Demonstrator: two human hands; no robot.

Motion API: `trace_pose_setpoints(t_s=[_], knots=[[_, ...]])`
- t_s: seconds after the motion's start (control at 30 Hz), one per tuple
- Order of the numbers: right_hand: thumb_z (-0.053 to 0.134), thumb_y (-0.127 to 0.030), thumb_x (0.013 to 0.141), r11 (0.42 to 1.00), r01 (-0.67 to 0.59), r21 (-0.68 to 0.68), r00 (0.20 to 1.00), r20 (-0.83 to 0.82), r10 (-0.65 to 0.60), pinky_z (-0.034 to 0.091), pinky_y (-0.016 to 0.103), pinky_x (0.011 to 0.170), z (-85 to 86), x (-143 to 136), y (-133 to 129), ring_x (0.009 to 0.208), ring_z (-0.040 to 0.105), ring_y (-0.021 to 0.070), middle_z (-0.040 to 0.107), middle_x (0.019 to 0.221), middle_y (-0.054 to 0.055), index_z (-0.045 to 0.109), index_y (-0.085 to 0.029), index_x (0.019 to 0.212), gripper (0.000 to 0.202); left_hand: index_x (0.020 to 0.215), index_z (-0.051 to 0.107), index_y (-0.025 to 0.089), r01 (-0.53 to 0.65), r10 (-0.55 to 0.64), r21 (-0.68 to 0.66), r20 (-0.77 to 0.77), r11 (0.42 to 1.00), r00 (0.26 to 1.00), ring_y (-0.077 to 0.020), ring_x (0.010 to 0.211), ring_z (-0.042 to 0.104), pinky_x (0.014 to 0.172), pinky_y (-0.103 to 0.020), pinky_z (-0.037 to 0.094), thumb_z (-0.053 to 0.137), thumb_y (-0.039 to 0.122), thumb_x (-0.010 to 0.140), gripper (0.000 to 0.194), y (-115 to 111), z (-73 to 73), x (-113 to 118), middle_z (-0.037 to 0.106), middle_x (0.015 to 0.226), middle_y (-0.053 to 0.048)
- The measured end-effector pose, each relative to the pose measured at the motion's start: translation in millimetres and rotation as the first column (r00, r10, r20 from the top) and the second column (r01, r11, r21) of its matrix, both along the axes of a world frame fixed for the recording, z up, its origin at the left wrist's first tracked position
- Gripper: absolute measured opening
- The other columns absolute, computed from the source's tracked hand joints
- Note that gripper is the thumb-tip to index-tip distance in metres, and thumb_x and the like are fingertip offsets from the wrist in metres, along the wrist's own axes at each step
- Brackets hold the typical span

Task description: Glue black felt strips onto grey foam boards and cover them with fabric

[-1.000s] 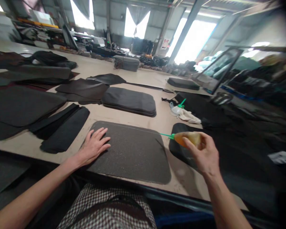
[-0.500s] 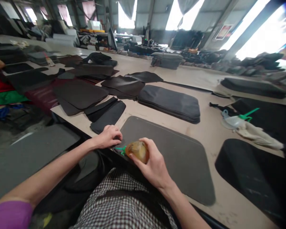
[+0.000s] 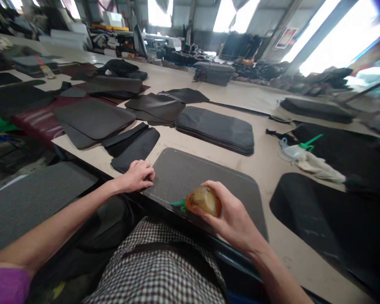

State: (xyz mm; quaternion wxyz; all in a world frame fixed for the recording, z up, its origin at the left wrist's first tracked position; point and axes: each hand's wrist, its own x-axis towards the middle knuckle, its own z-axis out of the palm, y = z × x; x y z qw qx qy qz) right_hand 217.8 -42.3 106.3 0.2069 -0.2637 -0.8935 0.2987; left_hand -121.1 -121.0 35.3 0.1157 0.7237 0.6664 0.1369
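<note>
My right hand (image 3: 232, 211) is wrapped round an amber squeeze bottle (image 3: 205, 202), tilted on its side. Its thin green nozzle points left, low over the near edge of a dark grey sheet (image 3: 202, 171) with rounded corners. Whether the tip touches the sheet, I cannot tell. At the sheet's left near corner, my left hand (image 3: 136, 176) has its fingers curled and closed against the edge; the fingertips are partly hidden. Just beyond that hand lie narrow black pieces (image 3: 136, 147).
A stack of dark rounded panels (image 3: 215, 128) lies behind the sheet. More dark pieces (image 3: 95, 120) spread to the left. On the right are a clear container with a green nozzle (image 3: 294, 153), a pale cloth (image 3: 319, 166) and a black panel (image 3: 304, 211). The table's near edge runs before me.
The bottle in my right hand has moved right along the sheet's near edge. My left hand stays at the sheet's left corner. The view has shifted slightly.
</note>
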Motion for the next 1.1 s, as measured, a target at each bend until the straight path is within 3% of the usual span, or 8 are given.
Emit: trace_pose_setpoints(t_s=[0.17,0.3,0.57,0.77,0.87,0.97,1.1], knots=[[0.067,-0.051,0.091,0.991,0.135,-0.011,0.988,0.075,-0.134,0.055,0.036,0.083,0.7,67,6,0.099,0.065,0.0252,0.065,0.117,0.006,0.053,-0.029,0.126,0.044,0.091,0.067,0.023,-0.012,0.011,-0.028,-0.037,1.000,0.999,-0.0246,0.103,0.051,0.096,-0.040,0.034,0.070,0.040,0.085,0.018,2,-0.3,-2,0.060,0.102,-0.003],[0.070,-0.056,0.087,0.950,0.309,-0.048,0.948,0.100,-0.303,0.056,0.038,0.084,-3.6,127,7,0.098,0.067,0.0272,0.067,0.115,0.006,0.055,-0.029,0.127,0.050,0.090,0.067,0.024,-0.009,0.006,-0.038,-0.085,0.999,0.996,-0.0241,0.100,0.052,0.092,-0.037,0.036,0.067,0.049,0.085,0.025,5,-5.1,-9,0.061,0.102,-0.004],[0.078,-0.058,0.078,0.766,0.599,-0.231,0.798,0.096,-0.595,0.060,0.037,0.081,-13.1,235,-3,0.094,0.071,0.0278,0.071,0.109,0.005,0.058,-0.028,0.125,0.059,0.091,0.067,0.021,-0.002,-0.009,-0.054,-0.191,0.999,0.982,-0.0213,0.094,0.052,0.088,-0.033,0.039,0.051,0.061,0.092,0.043,8,-16.6,-21,0.064,0.099,-0.004],[0.080,-0.060,0.071,0.634,0.745,-0.205,0.657,0.068,-0.750,0.062,0.037,0.076,-20.4,288,-10,0.091,0.072,0.0297,0.073,0.106,0.005,0.064,-0.027,0.116,0.059,0.092,0.065,0.023,0.017,-0.020,-0.014,-0.244,1.000,0.970,-0.0222,0.095,0.054,0.089,-0.037,0.043,0.039,0.061,0.097,0.046,12,-8.5,-22,0.065,0.102,-0.003],[0.082,-0.059,0.068,0.550,0.804,-0.227,0.565,0.002,-0.825,0.063,0.038,0.072,-26.0,298,-12,0.089,0.072,0.0313,0.073,0.103,0.006,0.065,-0.026,0.115,0.059,0.103,0.063,0.024,0.048,-0.030,0.086,-0.197,0.995,0.980,-0.0245,0.105,0.056,0.097,-0.042,0.044,0.037,0.057,0.100,0.042,23,3.4,5,0.066,0.111,-0.004],[0.081,-0.059,0.071,0.475,0.826,-0.302,0.462,-0.119,-0.879,0.062,0.036,0.068,-35.3,287,-7,0.094,0.071,0.0318,0.072,0.108,0.008,0.065,-0.025,0.117,0.060,0.122,0.058,0.026,0.160,-0.150,0.153,-0.078,0.975,0.986,-0.0241,0.119,0.055,0.106,-0.040,0.043,0.043,0.055,0.101,0.039,43,11.1,56,0.064,0.125,-0.005],[0.080,-0.058,0.074,0.473,0.807,-0.354,0.405,-0.253,-0.879,0.062,0.038,0.077,-53.5,246,14,0.098,0.069,0.0293,0.069,0.113,0.009,0.059,-0.023,0.122,0.063,0.140,0.053,0.027,0.303,-0.298,0.149,-0.059,0.941,0.953,-0.0243,0.130,0.052,0.111,-0.039,0.042,0.045,0.055,0.101,0.049,75,4.9,121,0.057,0.143,-0.006]])
